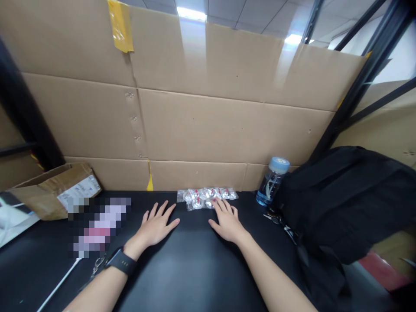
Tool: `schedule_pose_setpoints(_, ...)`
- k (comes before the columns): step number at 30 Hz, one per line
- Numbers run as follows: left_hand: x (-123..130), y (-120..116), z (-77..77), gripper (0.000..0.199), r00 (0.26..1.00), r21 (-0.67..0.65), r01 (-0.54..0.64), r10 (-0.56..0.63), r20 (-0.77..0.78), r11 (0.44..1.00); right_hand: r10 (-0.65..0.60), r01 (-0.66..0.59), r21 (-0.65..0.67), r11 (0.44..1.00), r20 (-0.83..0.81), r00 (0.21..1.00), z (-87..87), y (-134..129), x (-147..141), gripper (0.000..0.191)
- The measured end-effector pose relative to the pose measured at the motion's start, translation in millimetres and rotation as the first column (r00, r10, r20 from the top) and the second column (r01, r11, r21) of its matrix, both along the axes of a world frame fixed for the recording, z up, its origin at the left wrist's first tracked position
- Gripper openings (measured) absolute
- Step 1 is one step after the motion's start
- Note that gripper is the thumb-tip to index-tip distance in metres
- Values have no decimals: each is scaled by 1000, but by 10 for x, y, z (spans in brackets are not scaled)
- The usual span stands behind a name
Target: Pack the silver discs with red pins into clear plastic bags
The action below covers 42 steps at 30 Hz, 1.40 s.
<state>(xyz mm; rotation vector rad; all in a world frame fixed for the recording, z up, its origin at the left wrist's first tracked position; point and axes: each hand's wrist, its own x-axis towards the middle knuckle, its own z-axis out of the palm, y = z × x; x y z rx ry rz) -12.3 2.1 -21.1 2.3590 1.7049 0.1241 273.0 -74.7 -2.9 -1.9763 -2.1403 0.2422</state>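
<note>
My left hand (156, 226) lies palm down on the black table (182, 268), fingers spread, holding nothing. A dark watch (121, 261) is on that wrist. My right hand (226, 220) also rests palm down with its fingers apart. Its fingertips reach the lower edge of a row of small clear plastic packets (208, 193). Round silvery pieces with red marks show inside the packets, which lie near the foot of the cardboard wall.
An open cardboard box (55, 190) stands at the left, beside a pixelated item (100, 225) with a white cable. To the right are a blue-lidded bottle (273, 181) and a black backpack (344, 203). A cardboard wall (201, 125) closes off the back.
</note>
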Motion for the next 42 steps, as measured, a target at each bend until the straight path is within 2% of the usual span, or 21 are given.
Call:
schedule_pose_setpoints(3, -8, 44, -29, 76, 1000, 3, 3, -3, -2, 1000, 54, -52, 28, 998, -41, 998, -63, 60, 0, 68)
schedule_pose_setpoints(8, 11, 81, -41, 74, 1000, 22, 0, 1, -22, 1000, 73, -68, 55, 996, -108, 991, -120, 158, 23, 63)
schedule_pose_setpoints(16, -30, 89, -44, 74, 1000, 35, 24, -23, -19, 999, 38, -21, 230, 973, -67, 997, -34, 113, 31, 29)
schedule_pose_setpoints(19, -50, 83, -39, 74, 999, 19, 42, -42, -14, 999, 13, 37, 252, 967, -193, 981, -62, 148, 112, 22)
schedule_pose_setpoints(21, -55, 67, -22, 73, 999, 6, 46, -46, -13, 999, 7, 87, 249, 965, -351, 936, -103, 179, 168, 18)
schedule_pose_setpoints(24, -49, 23, 29, 74, 999, -15, 47, -47, -16, 999, 26, 139, 231, 963, -593, 805, -165, 202, 204, 12)
schedule_pose_setpoints(26, -44, -10, 67, 75, 998, -16, 63, -63, -12, 998, 35, 153, 211, 965, -688, 725, -186, 200, 185, 13)
schedule_pose_setpoints(29, -52, -46, 100, 73, 997, -24, 72, -72, -12, 997, 50, 144, 205, 968, -722, 690, -164, 181, 126, 20)
schedule_pose_setpoints(34, -81, -66, 96, 74, 996, -28, 90, -91, -13, 996, 110, 74, 258, 963, -630, 769, -25, 103, 85, 26)
schedule_pose_setpoints(36, -73, -70, 94, 74, 996, -29, 85, -85, -16, 996, 140, 24, 245, 969, -631, 763, 26, 62, 83, 25)
schedule_pose_setpoints(39, -44, -81, 100, 74, 996, -26, 81, -82, -23, 996, 165, -32, 191, 981, -738, 655, 80, 13, 59, 26)
schedule_pose_setpoints(42, -21, -102, 122, 73, 996, -38, 83, -84, -34, 996, 148, -18, 165, 986, -829, 539, 124, -12, 16, 30)
